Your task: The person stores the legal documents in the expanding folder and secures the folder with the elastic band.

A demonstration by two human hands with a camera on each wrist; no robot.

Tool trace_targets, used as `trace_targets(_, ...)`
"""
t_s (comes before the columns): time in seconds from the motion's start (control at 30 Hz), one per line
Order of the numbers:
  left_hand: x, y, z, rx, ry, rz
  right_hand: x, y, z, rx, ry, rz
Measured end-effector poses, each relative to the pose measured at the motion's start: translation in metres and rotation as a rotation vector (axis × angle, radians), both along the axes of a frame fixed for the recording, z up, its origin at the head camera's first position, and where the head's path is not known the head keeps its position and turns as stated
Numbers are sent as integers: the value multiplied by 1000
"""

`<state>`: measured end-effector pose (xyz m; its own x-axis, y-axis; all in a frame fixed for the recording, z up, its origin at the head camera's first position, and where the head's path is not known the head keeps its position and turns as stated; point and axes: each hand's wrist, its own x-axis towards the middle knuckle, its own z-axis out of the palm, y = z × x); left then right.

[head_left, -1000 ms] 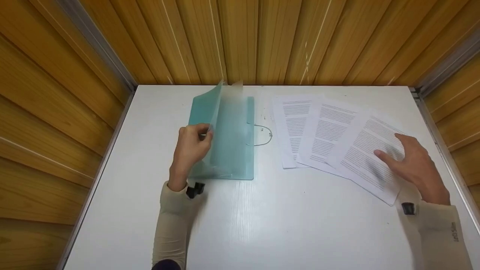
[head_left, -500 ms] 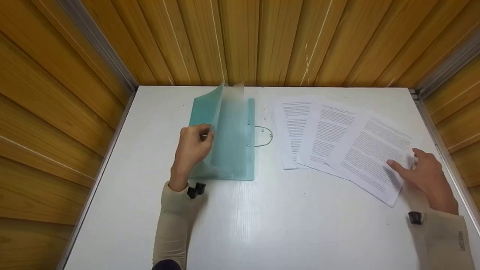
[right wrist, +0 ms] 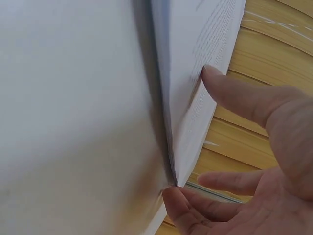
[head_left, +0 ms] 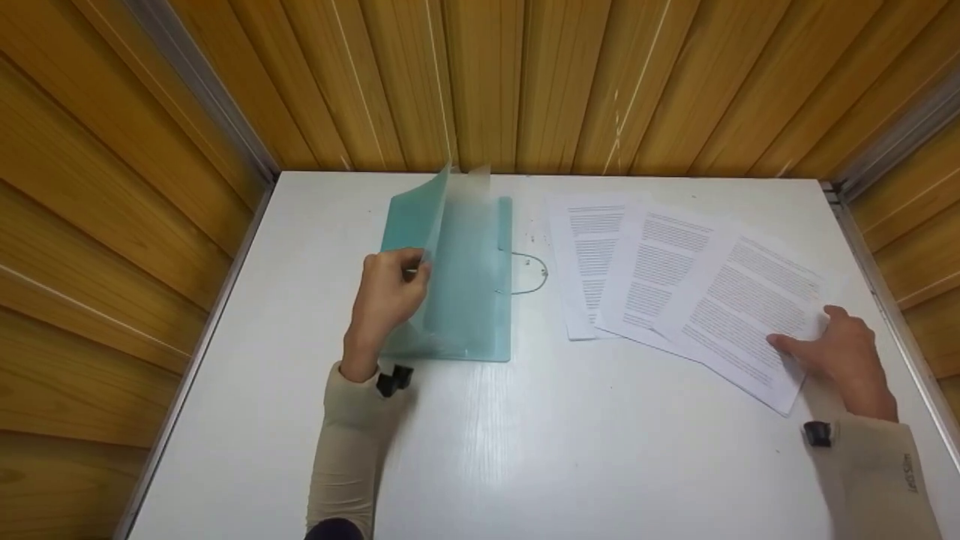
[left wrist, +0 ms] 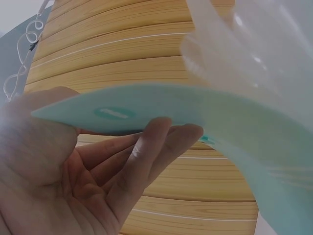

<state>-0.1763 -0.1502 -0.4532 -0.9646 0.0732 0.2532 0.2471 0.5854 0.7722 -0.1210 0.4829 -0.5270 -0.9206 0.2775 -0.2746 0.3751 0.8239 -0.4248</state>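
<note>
A translucent teal document folder (head_left: 469, 300) lies on the white table, its cover raised on the left side. My left hand (head_left: 388, 292) holds the lifted cover (left wrist: 146, 105) between thumb and fingers. Clear inner sheets (left wrist: 254, 54) stand up beside it. To the right, three stacks of printed paper fan out and overlap. Over the rightmost paper stack (head_left: 750, 300) is my right hand (head_left: 844, 356), with thumb and fingers spread. Its thumb (right wrist: 232, 93) touches the top sheet, and the other fingertips meet the table at the stack's edge.
An elastic loop (head_left: 546, 271) sticks out from the folder's right edge toward the left paper stack (head_left: 596, 262) and the middle one (head_left: 664, 262). Wood-patterned walls (head_left: 480, 82) enclose the back and sides of the table (head_left: 562, 450).
My right hand has shifted down and outward from above the rightmost stack to its right edge, where the thumb comes down on the paper. The left hand keeps holding the cover.
</note>
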Motion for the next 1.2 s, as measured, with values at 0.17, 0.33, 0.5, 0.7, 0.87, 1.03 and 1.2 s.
trace_targets(0.17,1,0,0,-1,-2,1,-4,-3,-2,-40,33,-15)
trace_targets(0.33,0,1,1,-11,-1,0,-5,-1,-3,-41,55,-20)
trace_targets(0.5,1,2,2,-18,-12,4,-2,3,-3,-69,54,-37)
trace_targets(0.7,0,3,3,-22,-17,4,1,7,-4,-115,73,-59)
trace_targets(0.87,0,3,2,-24,-9,3,-3,14,-4,-126,31,-97)
trace_targets(1.03,0,3,1,-9,-11,4,-5,23,-4,-183,-4,-137)
trace_targets(1.2,1,3,1,-10,-21,6,-4,35,-5,-316,-55,-170)
